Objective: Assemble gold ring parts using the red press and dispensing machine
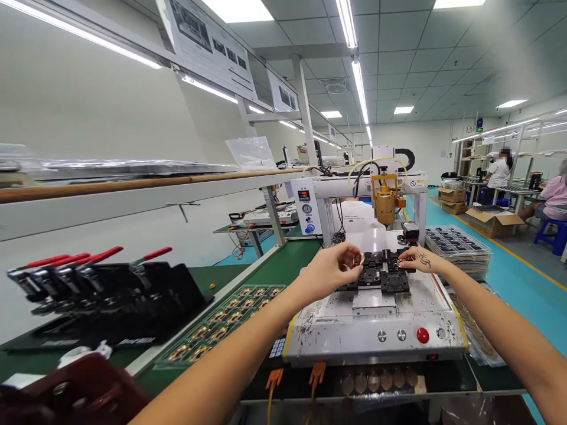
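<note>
My left hand [339, 268] is closed in a pinch on a small round gold-edged part [362, 258], held just above the left side of the black fixture [374, 276]. The fingers hide most of that part. At the fixture's right side my right hand [419, 260] has its thumb and fingertips together, touching or very near its upper blocks. What those fingertips hold, if anything, is too small to tell. The fixture sits on the bed of a white benchtop machine [376, 336]. Above and behind it hangs a gold-coloured machine head [386, 203].
Left of the machine lies a clear tray [230, 316] of round gold-and-dark parts. Red-handled toggle clamps [97, 277] stand further left. Stacked trays [458, 248] are at right. A red button [422, 335] is on the machine's front. A person in white sits behind the machine; others work far right.
</note>
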`<act>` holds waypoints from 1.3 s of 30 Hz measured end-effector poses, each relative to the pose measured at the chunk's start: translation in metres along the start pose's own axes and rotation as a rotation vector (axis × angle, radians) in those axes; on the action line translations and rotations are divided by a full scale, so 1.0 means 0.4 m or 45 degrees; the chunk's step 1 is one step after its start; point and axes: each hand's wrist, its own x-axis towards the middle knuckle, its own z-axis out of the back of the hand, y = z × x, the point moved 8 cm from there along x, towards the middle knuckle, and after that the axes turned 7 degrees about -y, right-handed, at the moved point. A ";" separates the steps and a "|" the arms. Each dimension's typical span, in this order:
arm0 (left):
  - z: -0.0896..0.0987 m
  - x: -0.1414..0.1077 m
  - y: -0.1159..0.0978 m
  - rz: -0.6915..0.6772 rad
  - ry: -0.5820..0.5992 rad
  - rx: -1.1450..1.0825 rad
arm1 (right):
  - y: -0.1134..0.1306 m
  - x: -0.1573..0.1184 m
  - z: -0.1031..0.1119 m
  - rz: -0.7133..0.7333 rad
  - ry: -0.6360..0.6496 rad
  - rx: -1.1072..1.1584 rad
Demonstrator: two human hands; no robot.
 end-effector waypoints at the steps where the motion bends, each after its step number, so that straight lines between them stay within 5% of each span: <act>1: 0.014 -0.025 0.006 0.013 0.001 0.004 | 0.000 -0.003 0.000 0.009 -0.002 -0.013; 11: 0.064 -0.203 0.024 0.096 0.033 0.063 | -0.010 -0.022 0.003 -0.038 -0.042 -0.181; 20: 0.081 -0.258 0.007 0.063 -0.019 0.061 | 0.011 -0.006 -0.008 0.050 -0.068 -0.186; 26: 0.056 -0.253 -0.013 0.054 -0.071 -0.016 | 0.051 -0.022 0.021 0.083 -0.281 -0.226; 31: 0.020 -0.310 0.004 0.007 -0.191 -0.010 | 0.100 -0.254 0.043 0.054 -0.693 -0.284; 35: -0.024 -0.422 0.100 0.171 -0.196 -0.050 | 0.089 -0.532 0.022 -0.023 -0.981 -0.399; 39: -0.111 -0.533 0.205 0.351 -0.071 -0.212 | 0.092 -0.668 -0.030 -0.066 -1.200 -0.608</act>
